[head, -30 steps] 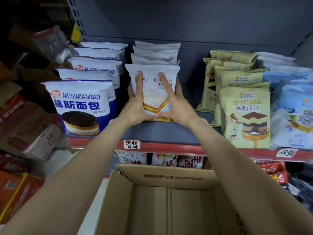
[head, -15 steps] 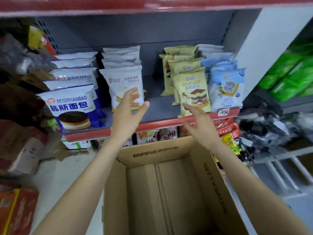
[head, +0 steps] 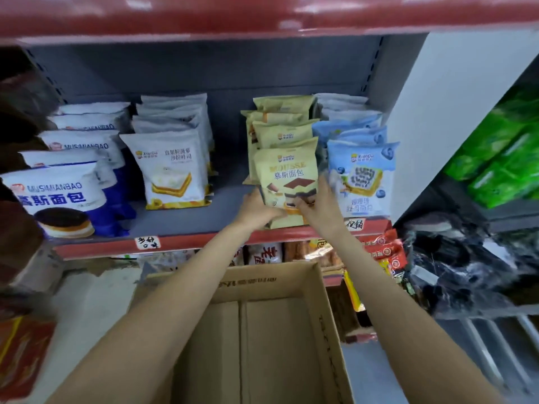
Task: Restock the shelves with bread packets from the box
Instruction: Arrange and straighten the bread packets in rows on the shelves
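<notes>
A beige mousse bread packet [head: 287, 170] stands at the front of its row on the grey shelf [head: 186, 218]. My left hand [head: 258, 209] grips its lower left corner and my right hand [head: 319, 204] holds its lower right side. To the left stands a white sandwich bread packet [head: 172, 167] at the head of its row. Blue-and-white packets [head: 55, 196] fill the far left row and light blue packets [head: 360, 176] the right one. The cardboard box [head: 262, 330] below my arms shows only its bare bottom.
A red shelf edge [head: 262, 18] runs overhead and a white side panel [head: 455, 112] bounds the shelf on the right. Snack packs [head: 385, 252] sit on the lower shelf. Green packages [head: 501, 158] and dark wrapped goods [head: 466, 266] lie to the right, boxes [head: 20, 354] on the left.
Both hands left the white sandwich packet and moved right to the beige mousse packet, which they now hold. The view swung right and pulled back.
</notes>
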`<state>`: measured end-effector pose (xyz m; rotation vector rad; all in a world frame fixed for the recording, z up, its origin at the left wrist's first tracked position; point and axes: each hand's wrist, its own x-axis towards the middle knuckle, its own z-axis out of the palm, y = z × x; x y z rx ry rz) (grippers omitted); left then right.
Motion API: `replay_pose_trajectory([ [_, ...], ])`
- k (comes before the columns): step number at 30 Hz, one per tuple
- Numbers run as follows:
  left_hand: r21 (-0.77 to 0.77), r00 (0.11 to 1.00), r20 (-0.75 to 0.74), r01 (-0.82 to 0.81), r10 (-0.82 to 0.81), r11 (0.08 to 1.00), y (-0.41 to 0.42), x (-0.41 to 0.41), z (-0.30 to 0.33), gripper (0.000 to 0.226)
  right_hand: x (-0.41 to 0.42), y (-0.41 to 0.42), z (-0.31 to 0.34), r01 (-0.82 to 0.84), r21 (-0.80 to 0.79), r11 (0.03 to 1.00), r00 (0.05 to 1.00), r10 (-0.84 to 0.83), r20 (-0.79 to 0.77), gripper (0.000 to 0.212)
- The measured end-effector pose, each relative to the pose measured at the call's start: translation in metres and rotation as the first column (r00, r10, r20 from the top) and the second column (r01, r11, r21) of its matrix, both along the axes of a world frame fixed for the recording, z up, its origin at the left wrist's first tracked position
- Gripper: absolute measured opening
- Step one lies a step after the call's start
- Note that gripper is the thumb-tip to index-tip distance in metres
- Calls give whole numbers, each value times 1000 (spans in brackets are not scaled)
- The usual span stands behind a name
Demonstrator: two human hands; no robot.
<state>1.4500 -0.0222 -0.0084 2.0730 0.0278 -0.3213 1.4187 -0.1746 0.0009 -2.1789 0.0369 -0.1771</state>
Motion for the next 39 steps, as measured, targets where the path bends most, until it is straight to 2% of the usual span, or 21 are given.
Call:
replay_pose_trajectory([
  [1,37,999,36,-3,2,999,-5,1,-7,62,6,-3,-6,2,13,1000,1000,-2,16,60],
  [3,177,977,214,-28,-10,984,-12,1,-16,65,16,-7,-13,21,-8,1000,998,-20,66,53],
  [5,189,941,339,-86,17,978,-16,5,-13,74,24,-10,-15,32,-36,999,994,-28,103,56],
  [7,101,945,323,-84,47,991,-17,13,-8,84,33,-9,-18,41,-21,999,994,-38,102,62],
  [11,-132,975,222,16,13,991,-15,23,-3,105,38,-1,-15,22,224,974,999,-28,24,72],
  [15,-239,986,166,54,-14,970,-8,28,-5,128,40,5,-11,-5,252,968,1000,9,-16,69],
  [20,-406,984,112,-85,142,910,13,33,-2,105,49,23,-4,-82,299,951,996,90,-15,68],
  [24,-277,968,199,-93,151,956,23,47,4,107,68,24,-5,-86,425,901,995,101,-14,65],
  [27,-302,971,185,-91,152,949,26,63,10,106,78,25,-8,-115,507,854,992,125,14,58],
  [29,-322,978,183,-33,96,946,27,71,9,97,82,28,-9,-119,497,859,992,121,28,61],
  [32,-352,979,190,3,68,936,28,73,10,105,87,31,-13,-109,508,854,993,115,19,59],
  [37,-329,969,219,-38,116,944,44,70,0,107,89,42,-16,-162,513,843,985,172,29,60],
  [39,-317,964,222,-69,145,946,53,67,-1,115,87,50,-14,-180,487,855,980,200,11,60],
])
